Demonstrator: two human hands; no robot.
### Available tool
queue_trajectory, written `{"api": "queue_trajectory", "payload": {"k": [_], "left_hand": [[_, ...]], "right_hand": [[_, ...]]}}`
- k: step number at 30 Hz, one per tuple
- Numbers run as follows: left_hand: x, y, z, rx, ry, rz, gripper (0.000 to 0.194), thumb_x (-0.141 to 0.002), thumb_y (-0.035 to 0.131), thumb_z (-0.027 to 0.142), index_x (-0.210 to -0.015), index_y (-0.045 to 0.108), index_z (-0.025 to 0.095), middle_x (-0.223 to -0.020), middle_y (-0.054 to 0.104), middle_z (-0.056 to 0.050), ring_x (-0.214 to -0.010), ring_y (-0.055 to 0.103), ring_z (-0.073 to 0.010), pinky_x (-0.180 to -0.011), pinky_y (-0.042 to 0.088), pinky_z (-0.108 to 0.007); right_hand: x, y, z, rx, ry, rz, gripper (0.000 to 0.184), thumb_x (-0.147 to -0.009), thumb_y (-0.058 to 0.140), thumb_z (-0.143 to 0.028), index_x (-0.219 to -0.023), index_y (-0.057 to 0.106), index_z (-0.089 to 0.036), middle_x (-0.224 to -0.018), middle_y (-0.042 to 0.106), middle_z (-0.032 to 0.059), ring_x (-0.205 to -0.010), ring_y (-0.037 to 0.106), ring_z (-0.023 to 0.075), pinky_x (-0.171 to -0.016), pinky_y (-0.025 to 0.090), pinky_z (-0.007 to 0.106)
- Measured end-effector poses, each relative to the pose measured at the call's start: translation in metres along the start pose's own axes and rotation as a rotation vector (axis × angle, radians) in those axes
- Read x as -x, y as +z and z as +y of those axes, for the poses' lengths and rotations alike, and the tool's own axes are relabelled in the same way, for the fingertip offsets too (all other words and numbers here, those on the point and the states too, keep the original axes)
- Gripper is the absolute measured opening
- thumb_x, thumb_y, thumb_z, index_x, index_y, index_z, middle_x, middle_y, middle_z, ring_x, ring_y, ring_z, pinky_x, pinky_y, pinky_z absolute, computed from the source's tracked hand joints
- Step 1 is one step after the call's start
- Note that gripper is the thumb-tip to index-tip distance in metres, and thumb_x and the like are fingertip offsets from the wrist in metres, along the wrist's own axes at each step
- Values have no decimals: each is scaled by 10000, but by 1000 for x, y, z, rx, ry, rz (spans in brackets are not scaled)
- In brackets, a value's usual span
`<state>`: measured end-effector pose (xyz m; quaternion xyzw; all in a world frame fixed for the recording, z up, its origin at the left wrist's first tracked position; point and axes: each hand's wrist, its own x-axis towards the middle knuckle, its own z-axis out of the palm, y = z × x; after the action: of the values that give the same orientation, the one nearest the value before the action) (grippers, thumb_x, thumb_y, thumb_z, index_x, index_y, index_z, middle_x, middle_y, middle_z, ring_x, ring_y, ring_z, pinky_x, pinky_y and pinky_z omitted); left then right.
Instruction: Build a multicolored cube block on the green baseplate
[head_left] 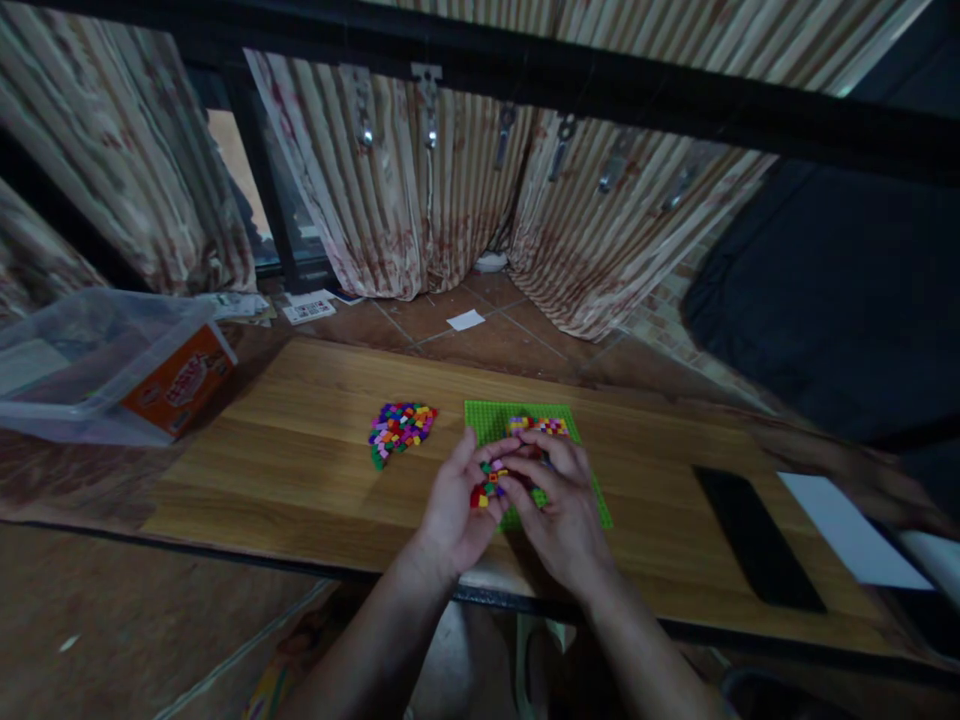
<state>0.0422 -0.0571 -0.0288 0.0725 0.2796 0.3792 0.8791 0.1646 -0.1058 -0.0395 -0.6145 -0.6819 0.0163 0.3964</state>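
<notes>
Several small coloured toy bricks (pixel 491 480) lie in the cupped palm of my left hand (pixel 454 500), above the near left part of a green studded baseplate (pixel 484 415). My right hand (pixel 566 495) reaches over from the right, its thumb and fingers bent together at these bricks. Whether a brick is pinched between its fingertips is too small to tell. Rows of multicoloured bricks (pixel 551 426) sit on the far part of the baseplate, partly covered by my right hand. A light green brick piece (pixel 538 496) shows below its fingers.
Left of the baseplate, a loose pile of coloured bricks (pixel 403 428) lies on the wooden table (pixel 300 460). A clear plastic bin (pixel 97 420) with an orange label stands at the far left. A black flat slab (pixel 757 535) and a white sheet (pixel 851 525) lie at the right.
</notes>
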Motion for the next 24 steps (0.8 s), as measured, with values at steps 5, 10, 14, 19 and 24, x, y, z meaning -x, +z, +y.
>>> {"api": "queue_trajectory", "payload": {"k": [5, 10, 14, 19, 24], "left_hand": [[3, 4, 0, -5, 4, -21, 473, -922, 428, 454, -906, 713, 77, -999, 682, -146, -864, 619, -142, -675, 487, -180], [4, 6, 1, -22, -10, -23, 435, -920, 447, 429, -925, 706, 80, -960, 691, -135, -858, 638, -152, -752, 515, -217], [1, 1, 4, -74, -29, 75, 345, -905, 498, 363, -875, 687, 76, -892, 696, -141, -786, 657, -163, -721, 544, -263], [-3, -5, 7, -148, 65, 252, 156, -857, 544, 163, -802, 665, 83, -729, 665, -75, -571, 584, -75, -505, 468, -158], [-5, -5, 6, -165, 54, 223, 115, -826, 561, 118, -799, 668, 83, -684, 637, -51, -552, 570, -67, -488, 456, -151]], "right_hand": [[-1, 3, -1, 37, 4, 16, 111, -842, 634, -276, -906, 725, -280, -1124, 629, 40, -1074, 508, 249, -922, 433, 457], [-2, -1, 1, 1, 24, 45, 97, -851, 612, -269, -862, 709, -264, -1042, 661, 35, -1019, 539, 231, -896, 438, 428], [-5, -14, 19, -190, 248, 258, 150, -841, 612, -353, -818, 693, -230, -914, 688, 42, -907, 605, 214, -842, 469, 402], [-8, -27, 37, -619, 683, 417, 234, -731, 708, -408, -758, 682, -177, -646, 661, 11, -578, 618, 149, -532, 484, 267], [-9, -25, 35, -834, 732, 373, 216, -667, 770, -351, -796, 702, -192, -698, 704, 13, -626, 664, 149, -540, 523, 256]]}}
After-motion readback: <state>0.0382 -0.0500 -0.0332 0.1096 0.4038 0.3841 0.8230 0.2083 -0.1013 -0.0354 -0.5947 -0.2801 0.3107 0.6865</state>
